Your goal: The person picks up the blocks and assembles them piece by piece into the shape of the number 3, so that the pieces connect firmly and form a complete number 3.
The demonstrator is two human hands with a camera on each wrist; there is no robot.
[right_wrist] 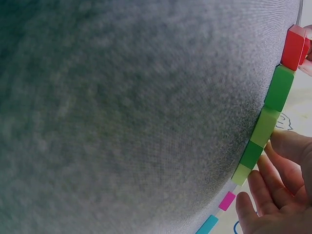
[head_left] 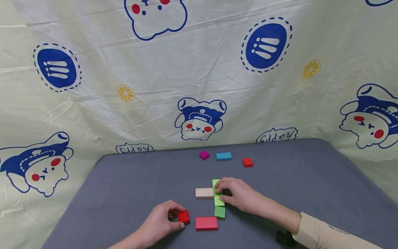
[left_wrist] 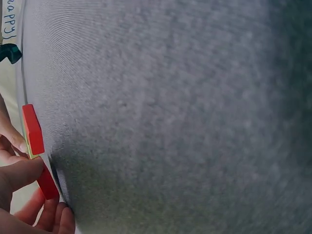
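Two bare hands at work among coloured blocks on a grey table [head_left: 140,183]. The left hand [head_left: 163,219], at the near left, pinches a red cube [head_left: 183,217] between thumb and fingers. Just right of the cube, and apart from it, lies an oblong red block [head_left: 206,224], its long side running left to right.

The right hand [head_left: 240,194] reaches in from the right, its fingers bent and its thumb and fingertips against a row of four blocks running from far to near; whether it grips one of them cannot be told. In order, the row comprises a far light-green block [right_wrist: 241,174], a far green block [right_wrist: 251,155], a near light-green block [right_wrist: 265,126] and a near green block [head_left: 219,213], the last slightly turned. The near green block stands just beside the far right corner of the oblong red block. A pale wooden block [head_left: 204,193] extends leftward from the row, its right end against it.

Farther back, apart from one another, lie a magenta block [head_left: 204,155], a blue block [head_left: 224,156] and, rightmost, a small red block [head_left: 247,162]. Behind the table hangs a pale printed sheet [head_left: 149,117].
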